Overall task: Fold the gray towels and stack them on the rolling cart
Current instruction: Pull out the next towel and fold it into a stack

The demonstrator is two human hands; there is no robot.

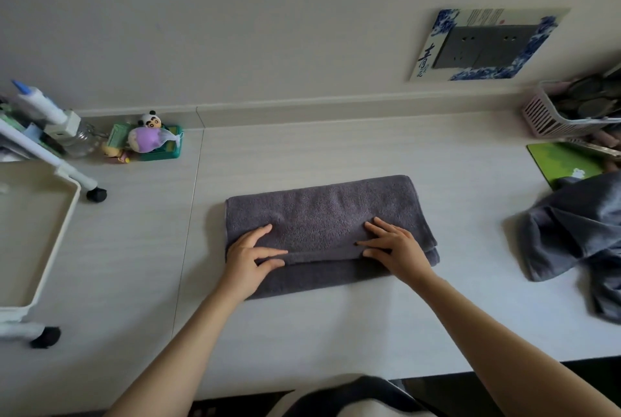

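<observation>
A gray towel [322, 211], folded into a long band, lies flat in the middle of the white table [336, 326]. My left hand [250, 257] rests on its left part with straight fingers pressing along the folded edge. My right hand [395, 247] presses its right part the same way, fingers spread. A second gray towel [578, 235] lies crumpled at the table's right edge. The white rolling cart [50, 231] stands at the left, its top tray bare.
A green tray with small toys [151, 141] sits by the wall at the back left. A pink basket [564, 114] and a green mat [564, 161] are at the back right. The cart's black wheels [97, 195] rest on the table.
</observation>
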